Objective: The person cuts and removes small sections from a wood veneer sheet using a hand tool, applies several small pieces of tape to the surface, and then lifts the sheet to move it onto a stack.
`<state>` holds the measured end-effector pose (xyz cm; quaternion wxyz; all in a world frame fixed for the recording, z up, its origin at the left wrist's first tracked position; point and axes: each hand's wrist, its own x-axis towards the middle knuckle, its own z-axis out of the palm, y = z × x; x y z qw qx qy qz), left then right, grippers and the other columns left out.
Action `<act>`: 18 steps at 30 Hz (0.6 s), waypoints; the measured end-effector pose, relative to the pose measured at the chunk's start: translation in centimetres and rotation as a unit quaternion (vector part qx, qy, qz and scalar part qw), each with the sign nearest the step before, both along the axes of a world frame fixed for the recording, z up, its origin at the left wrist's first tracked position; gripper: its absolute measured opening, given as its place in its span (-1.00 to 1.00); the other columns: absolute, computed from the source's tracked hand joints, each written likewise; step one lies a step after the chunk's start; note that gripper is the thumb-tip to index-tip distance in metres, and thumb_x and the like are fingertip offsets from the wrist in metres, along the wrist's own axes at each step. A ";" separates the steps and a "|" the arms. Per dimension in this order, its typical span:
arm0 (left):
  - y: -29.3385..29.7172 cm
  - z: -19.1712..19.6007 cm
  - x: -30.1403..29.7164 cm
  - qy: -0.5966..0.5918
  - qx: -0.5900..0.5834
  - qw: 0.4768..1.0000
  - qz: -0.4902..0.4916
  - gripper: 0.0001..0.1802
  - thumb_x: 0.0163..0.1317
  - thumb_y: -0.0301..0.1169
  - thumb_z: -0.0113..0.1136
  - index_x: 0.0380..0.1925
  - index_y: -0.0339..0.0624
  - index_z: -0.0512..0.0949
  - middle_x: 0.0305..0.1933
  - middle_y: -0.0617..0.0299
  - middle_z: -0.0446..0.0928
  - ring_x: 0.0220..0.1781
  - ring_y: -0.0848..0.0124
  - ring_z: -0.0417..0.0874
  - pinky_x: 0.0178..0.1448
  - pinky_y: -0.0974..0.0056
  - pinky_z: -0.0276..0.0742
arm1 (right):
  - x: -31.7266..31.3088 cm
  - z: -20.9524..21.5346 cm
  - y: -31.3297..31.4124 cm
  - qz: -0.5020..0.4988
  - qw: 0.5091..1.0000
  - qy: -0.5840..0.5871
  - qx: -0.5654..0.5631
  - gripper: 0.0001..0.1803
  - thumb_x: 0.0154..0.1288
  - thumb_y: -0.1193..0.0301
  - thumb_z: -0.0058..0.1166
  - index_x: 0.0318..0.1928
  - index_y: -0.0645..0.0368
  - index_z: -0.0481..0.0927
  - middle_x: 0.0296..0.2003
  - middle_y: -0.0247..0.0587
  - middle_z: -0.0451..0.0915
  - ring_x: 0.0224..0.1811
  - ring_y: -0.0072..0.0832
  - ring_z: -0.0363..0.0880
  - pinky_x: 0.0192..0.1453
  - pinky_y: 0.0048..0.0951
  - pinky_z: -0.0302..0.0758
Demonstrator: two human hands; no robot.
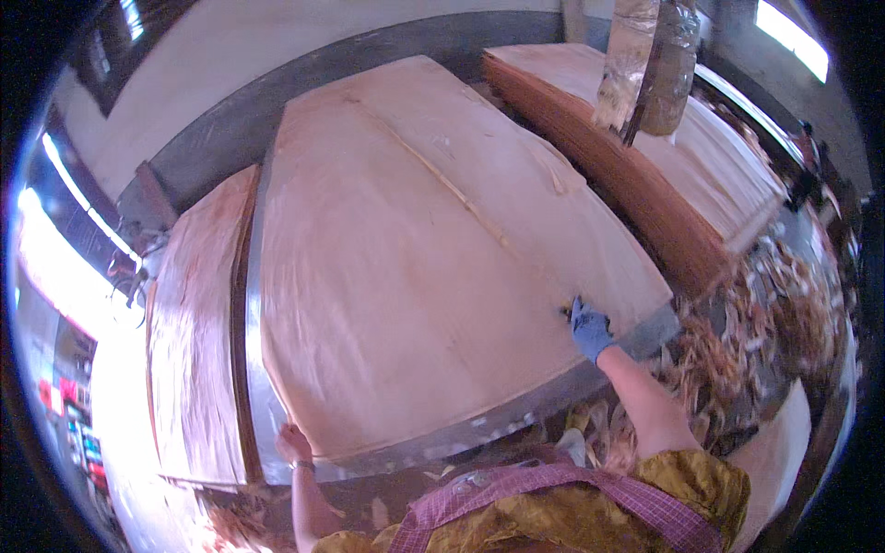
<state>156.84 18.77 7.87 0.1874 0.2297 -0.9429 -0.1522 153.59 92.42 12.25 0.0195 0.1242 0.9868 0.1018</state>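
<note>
Head view: two hands at a pale sheet (387, 295) on a grey table (461, 438).
The bare left hand (294, 445) is at its near left corner, fingers curled, grip unclear; the gloved right hand (590, 330) is over its near right part, and I cannot tell whether its fingers hold anything. A stick (452, 185) lies lengthwise along the sheet.

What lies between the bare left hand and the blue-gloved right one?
In the head view, the large pale sheet spans between the left hand and the right hand.
</note>
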 end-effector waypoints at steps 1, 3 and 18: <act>1.3 0.6 -1.0 0.009 -0.040 0.999 -0.005 -0.73 0.25 -0.32 0.00 -0.48 -0.28 0.53 -0.50 -0.08 0.55 -0.46 0.04 0.56 -0.32 0.06 0.51 | -0.1 -0.9 1.1 0.070 0.997 0.013 0.037 -0.43 0.32 0.33 -0.07 0.29 0.34 0.28 -0.14 0.02 0.58 -0.22 -0.14 0.64 -0.33 -0.08 0.53; 7.1 2.8 -5.1 0.011 -0.090 0.995 -0.037 -0.76 0.23 -0.34 0.03 -0.49 -0.28 0.53 -0.50 -0.07 0.55 -0.48 0.12 0.54 -0.34 0.11 0.50 | -0.1 -2.8 5.2 0.171 0.983 0.057 -0.029 -0.46 0.39 0.25 -0.12 0.29 0.27 0.29 -0.20 0.05 0.59 -0.35 -0.13 0.64 -0.45 -0.06 0.49; 70.6 -0.6 -34.6 -0.052 -0.094 0.934 -0.340 -0.66 0.23 -0.25 0.05 -0.46 -0.35 0.56 -0.37 -0.14 0.59 -0.23 -0.01 0.64 -0.20 -0.06 0.49 | 2.4 -1.5 11.9 0.161 0.898 0.054 -0.406 -0.56 0.36 0.20 -0.01 0.10 0.25 0.40 -0.33 0.12 0.64 -0.37 0.00 0.65 -0.37 -0.02 0.53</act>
